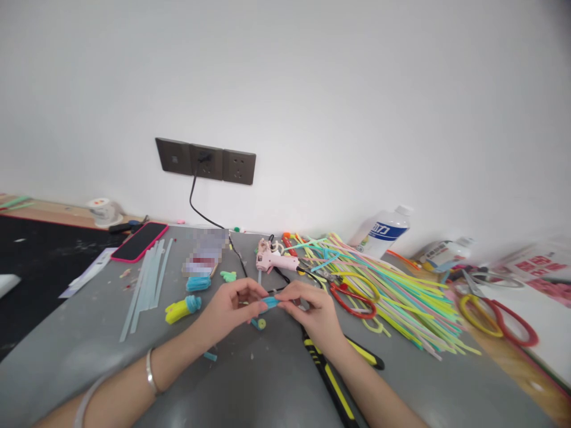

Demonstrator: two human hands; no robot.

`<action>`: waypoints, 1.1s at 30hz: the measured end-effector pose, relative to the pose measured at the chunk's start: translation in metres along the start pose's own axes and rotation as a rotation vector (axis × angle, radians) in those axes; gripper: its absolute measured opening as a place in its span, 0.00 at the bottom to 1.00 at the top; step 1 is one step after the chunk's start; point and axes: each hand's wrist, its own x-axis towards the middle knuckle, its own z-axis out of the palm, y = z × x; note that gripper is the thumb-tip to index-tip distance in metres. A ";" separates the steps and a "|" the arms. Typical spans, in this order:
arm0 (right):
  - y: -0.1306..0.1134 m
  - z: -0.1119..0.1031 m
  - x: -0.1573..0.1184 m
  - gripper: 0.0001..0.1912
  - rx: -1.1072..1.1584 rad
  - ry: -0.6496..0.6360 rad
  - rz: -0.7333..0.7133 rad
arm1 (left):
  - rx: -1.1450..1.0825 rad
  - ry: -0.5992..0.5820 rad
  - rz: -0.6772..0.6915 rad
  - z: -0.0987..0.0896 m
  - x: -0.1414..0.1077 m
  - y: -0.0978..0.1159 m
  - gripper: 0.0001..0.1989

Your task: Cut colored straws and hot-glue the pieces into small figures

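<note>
Between both hands, at the middle of the head view, is a small blue fuzzy piece (270, 302). My left hand (236, 306) pinches its left end, and my right hand (310, 306) pinches its right end. A yellow piece with a blue fuzzy end (179, 310) lies left of my left hand, near a blue fuzzy bundle (198, 283). Beyond the hands rests a pink glue gun (276, 260) with a black cable. A small blue and green coil (261, 324) lies just below the fingers.
Pliers with black and yellow handles (332, 380) lie partly under my right forearm. Colourful pipe cleaners (392, 285) spread at right, with red and yellow scissors (357, 300) and a bottle (386, 232). Clear glue sticks (147, 279) and a pink-edged phone (140, 241) are at left.
</note>
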 end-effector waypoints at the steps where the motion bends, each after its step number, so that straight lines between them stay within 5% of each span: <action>1: 0.000 0.000 0.000 0.06 -0.004 -0.001 -0.008 | 0.013 0.004 0.013 0.000 0.000 -0.001 0.17; 9: -0.001 0.001 0.000 0.03 0.008 -0.051 -0.081 | 0.064 -0.071 -0.049 -0.003 0.002 -0.006 0.15; 24: -0.004 0.000 0.001 0.04 0.005 -0.055 -0.128 | -0.265 -0.092 -0.231 0.001 0.002 -0.011 0.20; 33: -0.002 -0.002 0.002 0.04 0.014 -0.032 -0.071 | -0.114 -0.018 -0.156 -0.004 0.004 -0.006 0.21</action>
